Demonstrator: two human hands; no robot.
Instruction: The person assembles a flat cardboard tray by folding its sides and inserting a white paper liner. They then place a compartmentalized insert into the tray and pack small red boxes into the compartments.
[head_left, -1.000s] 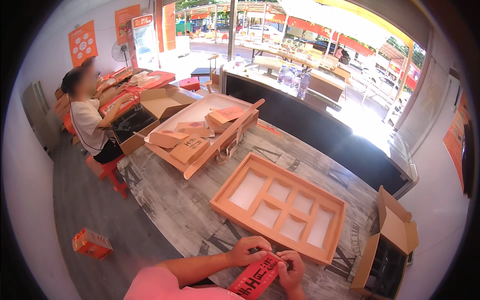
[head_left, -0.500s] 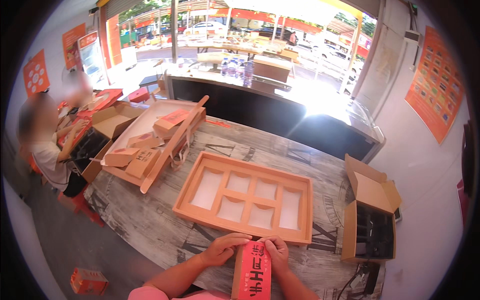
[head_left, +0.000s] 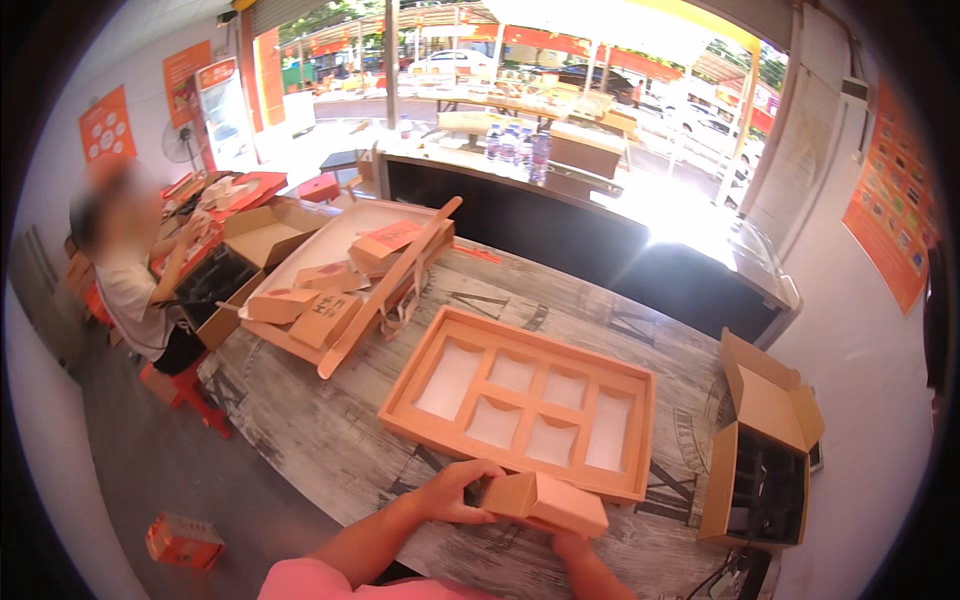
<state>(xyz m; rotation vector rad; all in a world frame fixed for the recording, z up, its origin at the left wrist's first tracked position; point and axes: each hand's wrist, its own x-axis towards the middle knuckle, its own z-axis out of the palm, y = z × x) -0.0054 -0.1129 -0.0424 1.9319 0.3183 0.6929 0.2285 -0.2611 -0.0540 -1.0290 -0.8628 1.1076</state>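
Between my hands, close to the near table edge, is a small folded cardboard box, tilted with its plain tan sides up; its red printed face is out of sight. My left hand grips the left end, thumb and fingers closed around the edge. At the right end, my right hand holds the box from below, its fingers mostly hidden. Just beyond lies a shallow orange-brown tray with several white-bottomed compartments, none with anything in it.
A larger white-lined tray with several small boxes stands at the left. An open carton with dark contents sits at the right edge. Another person sits at the left beside an open carton. Bottles stand on the counter.
The small box has been turned from red face up to plain sides up. My right hand has moved below it. The whole view has shifted, with the scene sliding right.
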